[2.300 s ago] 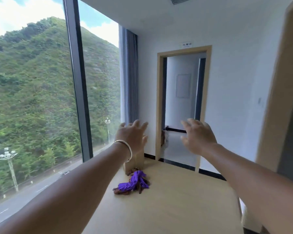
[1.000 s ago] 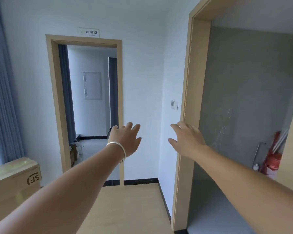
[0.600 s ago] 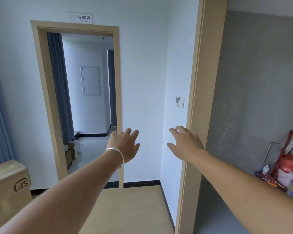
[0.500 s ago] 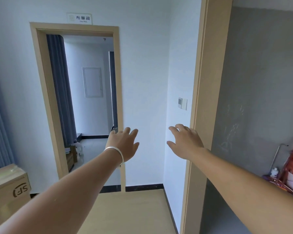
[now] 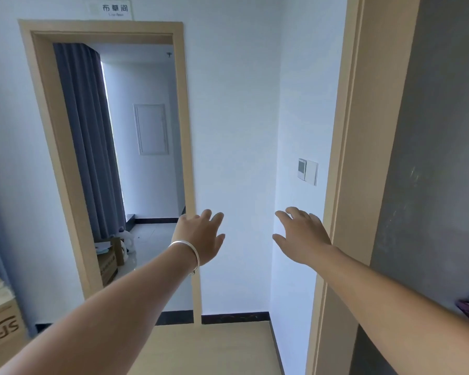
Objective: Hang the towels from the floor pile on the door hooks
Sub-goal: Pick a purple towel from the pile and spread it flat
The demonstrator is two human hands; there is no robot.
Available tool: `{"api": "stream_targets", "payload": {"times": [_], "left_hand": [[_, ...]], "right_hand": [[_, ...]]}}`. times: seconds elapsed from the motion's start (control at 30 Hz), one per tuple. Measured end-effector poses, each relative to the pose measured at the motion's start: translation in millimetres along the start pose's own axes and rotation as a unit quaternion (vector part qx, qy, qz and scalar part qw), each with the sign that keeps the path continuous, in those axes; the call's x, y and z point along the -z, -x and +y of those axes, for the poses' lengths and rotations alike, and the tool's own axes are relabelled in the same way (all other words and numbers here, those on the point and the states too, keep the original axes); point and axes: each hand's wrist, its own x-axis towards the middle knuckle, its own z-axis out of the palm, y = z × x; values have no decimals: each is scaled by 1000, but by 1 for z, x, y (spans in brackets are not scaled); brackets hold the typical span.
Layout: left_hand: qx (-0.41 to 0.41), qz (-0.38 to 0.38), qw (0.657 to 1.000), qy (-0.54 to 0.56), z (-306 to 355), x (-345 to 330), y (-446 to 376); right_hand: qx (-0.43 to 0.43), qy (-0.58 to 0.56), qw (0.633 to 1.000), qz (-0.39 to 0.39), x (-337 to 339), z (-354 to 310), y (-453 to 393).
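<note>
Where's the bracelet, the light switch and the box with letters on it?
bracelet [image 5: 188, 250], head view, on the band's top curve.
light switch [image 5: 311, 172], head view, on its white plate.
box [image 5: 3, 332], head view, on the printed side.

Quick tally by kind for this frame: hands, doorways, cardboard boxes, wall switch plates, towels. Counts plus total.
Hands: 2, left hand and right hand, both empty
Doorways: 2, the far doorway and the near door frame
Cardboard boxes: 2, and
Wall switch plates: 1
Towels: 0 in view
Total: 7
</note>
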Motion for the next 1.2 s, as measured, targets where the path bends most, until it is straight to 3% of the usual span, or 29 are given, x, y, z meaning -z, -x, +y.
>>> {"api": "stream_targets", "payload": {"times": [0.47, 0.7, 0.97, 1.2], "left_hand": [[30, 0, 999, 32, -95, -141, -191], [48, -19, 998, 41, -160, -200, -240], [111, -52, 992, 6, -249, -273, -271], [235, -104, 964, -66, -345, -331, -269]], "right_hand": [[5, 17, 1000, 22, -80, -32, -237], [29, 0, 1000, 9, -136, -71, -327], [119, -50, 992, 0, -205, -145, -447], [246, -109, 963, 1, -265, -244, -568]]}}
